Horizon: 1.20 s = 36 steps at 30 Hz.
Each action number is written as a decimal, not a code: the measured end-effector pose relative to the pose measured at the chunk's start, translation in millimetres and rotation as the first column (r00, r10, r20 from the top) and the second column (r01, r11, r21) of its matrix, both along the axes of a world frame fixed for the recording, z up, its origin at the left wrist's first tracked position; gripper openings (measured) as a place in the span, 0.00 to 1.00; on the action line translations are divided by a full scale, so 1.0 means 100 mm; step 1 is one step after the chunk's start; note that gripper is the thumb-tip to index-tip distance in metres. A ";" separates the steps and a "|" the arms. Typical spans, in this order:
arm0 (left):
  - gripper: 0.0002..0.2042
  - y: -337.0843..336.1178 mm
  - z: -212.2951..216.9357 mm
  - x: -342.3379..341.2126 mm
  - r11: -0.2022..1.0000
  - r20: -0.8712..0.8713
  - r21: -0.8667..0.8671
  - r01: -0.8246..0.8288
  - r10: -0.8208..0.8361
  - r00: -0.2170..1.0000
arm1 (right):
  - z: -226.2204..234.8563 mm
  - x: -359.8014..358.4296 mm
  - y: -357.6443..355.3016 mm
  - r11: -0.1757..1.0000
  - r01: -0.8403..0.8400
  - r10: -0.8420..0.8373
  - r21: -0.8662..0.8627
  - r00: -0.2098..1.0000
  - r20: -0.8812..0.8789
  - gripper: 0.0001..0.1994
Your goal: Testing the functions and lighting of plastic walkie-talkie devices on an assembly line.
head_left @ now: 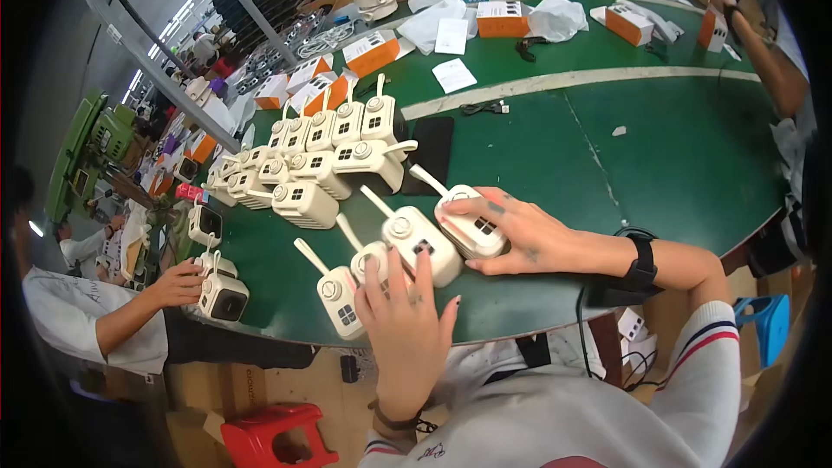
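Observation:
Four cream box-shaped devices, each with a strap loop, a round knob and a dark four-pane window, stand in a slanted row at the near edge of the green table. My right hand (524,234) grips the rightmost cream device (468,238), index finger over its top and thumb along its near side. Spread fingers of my left hand (403,321) rest on the tops of the middle two, a larger cream device (442,256) and a partly covered one (368,251). The leftmost cream device (335,286) stands beside that hand.
Many similar cream devices (321,169) stand grouped at left, beside a black pad (431,152). A co-worker's hand (178,284) touches another device at the left edge. Orange-and-white boxes (503,22) and a cable (485,108) lie farther back. A red stool (277,435) is below.

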<state>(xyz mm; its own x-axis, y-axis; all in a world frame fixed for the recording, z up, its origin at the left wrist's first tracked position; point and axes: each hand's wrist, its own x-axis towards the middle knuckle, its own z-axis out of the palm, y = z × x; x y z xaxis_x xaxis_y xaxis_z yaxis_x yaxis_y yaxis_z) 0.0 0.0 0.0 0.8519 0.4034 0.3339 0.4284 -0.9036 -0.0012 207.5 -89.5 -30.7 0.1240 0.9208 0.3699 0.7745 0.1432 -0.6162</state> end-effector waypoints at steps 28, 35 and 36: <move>0.25 0.19 -0.16 -0.18 0.963 0.091 0.022 -0.267 0.264 0.960 | 0.56 0.80 1.14 0.923 -0.379 0.249 0.072 0.729 0.638 0.48; 0.26 0.21 -0.23 -0.13 0.962 0.129 -0.023 -0.271 0.271 0.954 | -0.01 0.34 1.50 0.784 -0.617 0.560 0.072 0.751 0.349 0.39; 0.26 0.21 -0.25 -0.11 0.954 0.114 0.011 -0.301 0.298 0.948 | -0.03 0.38 1.51 0.753 -0.650 0.598 0.100 0.740 0.308 0.37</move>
<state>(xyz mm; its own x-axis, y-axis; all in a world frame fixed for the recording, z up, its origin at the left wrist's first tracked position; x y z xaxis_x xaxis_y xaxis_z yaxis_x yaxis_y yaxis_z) -11.5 21.0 -25.3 0.6508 0.6238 0.4329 0.6781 -0.7339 0.0381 245.7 61.7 -33.6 -0.5706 0.6659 0.4806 0.5858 0.7402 -0.3302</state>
